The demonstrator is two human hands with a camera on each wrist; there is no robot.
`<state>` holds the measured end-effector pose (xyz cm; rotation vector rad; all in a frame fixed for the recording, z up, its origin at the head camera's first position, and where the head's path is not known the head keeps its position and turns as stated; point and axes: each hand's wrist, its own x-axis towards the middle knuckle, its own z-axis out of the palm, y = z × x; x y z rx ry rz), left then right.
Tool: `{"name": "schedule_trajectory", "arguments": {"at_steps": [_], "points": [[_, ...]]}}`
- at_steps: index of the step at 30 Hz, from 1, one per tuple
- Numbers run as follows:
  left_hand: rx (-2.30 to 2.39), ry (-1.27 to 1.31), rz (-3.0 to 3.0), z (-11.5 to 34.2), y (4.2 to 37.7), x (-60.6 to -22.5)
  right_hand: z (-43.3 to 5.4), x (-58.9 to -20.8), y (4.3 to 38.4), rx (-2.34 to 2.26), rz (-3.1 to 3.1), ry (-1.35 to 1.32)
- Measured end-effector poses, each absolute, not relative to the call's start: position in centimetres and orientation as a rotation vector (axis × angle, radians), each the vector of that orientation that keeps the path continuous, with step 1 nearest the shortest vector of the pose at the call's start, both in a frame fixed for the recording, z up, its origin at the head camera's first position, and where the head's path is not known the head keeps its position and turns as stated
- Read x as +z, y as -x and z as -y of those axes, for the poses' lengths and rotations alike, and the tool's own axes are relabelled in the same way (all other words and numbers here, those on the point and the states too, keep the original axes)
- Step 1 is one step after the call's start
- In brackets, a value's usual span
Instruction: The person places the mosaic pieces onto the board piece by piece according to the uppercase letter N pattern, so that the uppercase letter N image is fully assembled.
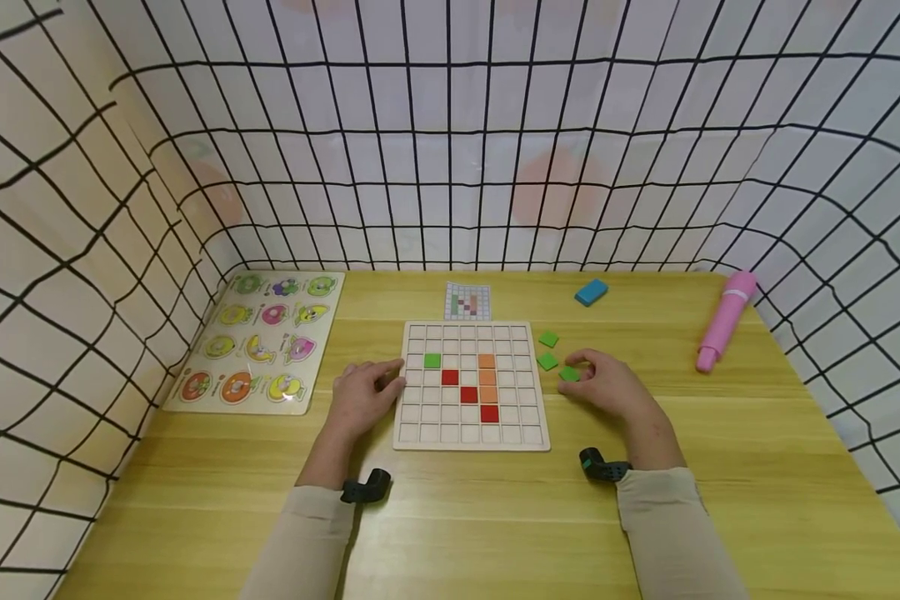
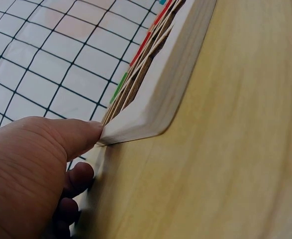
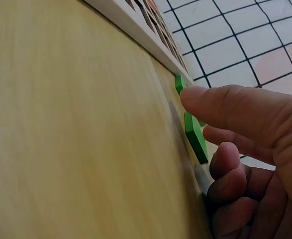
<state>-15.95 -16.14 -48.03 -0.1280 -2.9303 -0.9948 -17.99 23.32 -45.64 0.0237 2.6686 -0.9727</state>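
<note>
A wooden grid board (image 1: pixel 429 433) lies on the table with one green, several red and several orange square tiles in its cells. My left hand (image 1: pixel 362 398) rests at the board's left edge, thumb and index fingertips touching it; the thumb (image 2: pixel 78 134) presses near a corner in the left wrist view. To the right of the board, my right hand (image 1: pixel 607 383) pinches a green tile (image 1: pixel 569 374) between thumb and index finger, low over the table. Two more green tiles, a far one (image 1: pixel 548 339) and a nearer one (image 1: pixel 547 361), lie beside the board.
Behind the board lies a small pattern card (image 1: pixel 467 302). A fruit picture board (image 1: pixel 258 333) is at the left. A blue block (image 1: pixel 591 292) and a pink pen-shaped stick (image 1: pixel 723 325) lie at the right. Black-grid white walls (image 1: pixel 450 167) enclose the table's back and sides.
</note>
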Motion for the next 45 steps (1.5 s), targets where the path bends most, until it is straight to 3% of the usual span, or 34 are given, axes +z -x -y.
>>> {"name": "schedule_trajectory", "arguments": {"at_steps": [45], "points": [[-1.002, 0.128, 2.924, 16.1, 15.9, -48.3, -24.4, -46.2, 17.7, -0.965, -2.722, 0.01]]}}
